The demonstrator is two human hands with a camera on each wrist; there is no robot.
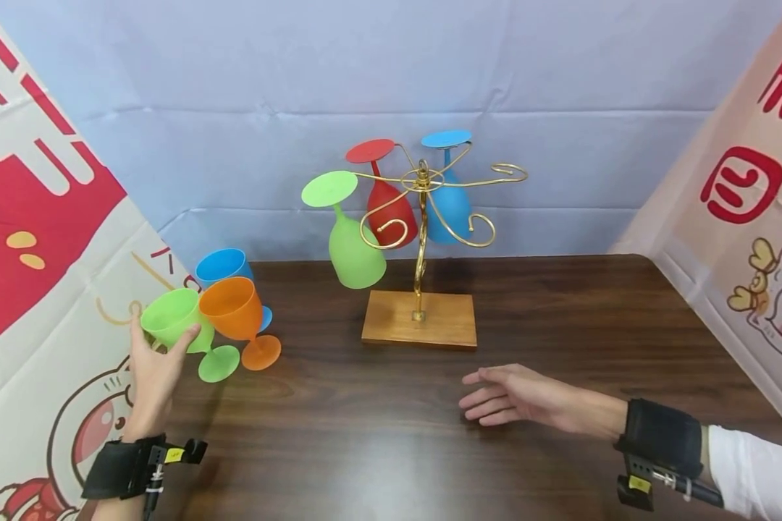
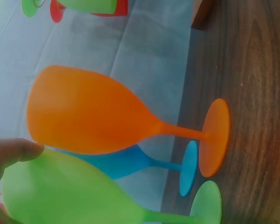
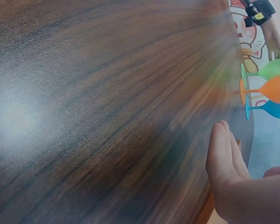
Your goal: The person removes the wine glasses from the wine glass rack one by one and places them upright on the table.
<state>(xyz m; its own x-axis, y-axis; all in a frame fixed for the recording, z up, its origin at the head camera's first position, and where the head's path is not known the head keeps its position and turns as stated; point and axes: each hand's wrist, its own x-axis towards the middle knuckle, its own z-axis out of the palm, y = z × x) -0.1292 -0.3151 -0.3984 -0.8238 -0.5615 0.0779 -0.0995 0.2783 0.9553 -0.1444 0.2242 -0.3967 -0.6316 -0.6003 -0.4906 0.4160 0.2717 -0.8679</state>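
Note:
At the left of the table my left hand (image 1: 153, 369) grips the bowl of a green wine goblet (image 1: 218, 364), thumb on one side and fingers on the other. The goblet stands upright, its foot at the tabletop. Right beside it are an orange goblet (image 1: 231, 307) and, behind, a blue goblet (image 1: 221, 265), both upright. In the left wrist view my thumb lies along the rim of the green goblet (image 2: 70, 191), close to the orange goblet (image 2: 84, 112). My right hand (image 1: 521, 394) hovers over the table's right half, fingers extended and holding nothing.
A gold wire glass rack (image 1: 421, 268) on a wooden base (image 1: 391, 325) stands at the middle back. Upside down from its arms hang a green goblet (image 1: 355, 253), a red goblet (image 1: 384, 202) and a blue goblet (image 1: 452, 206). Cloth walls (image 1: 300, 58) border the dark table (image 1: 339, 434).

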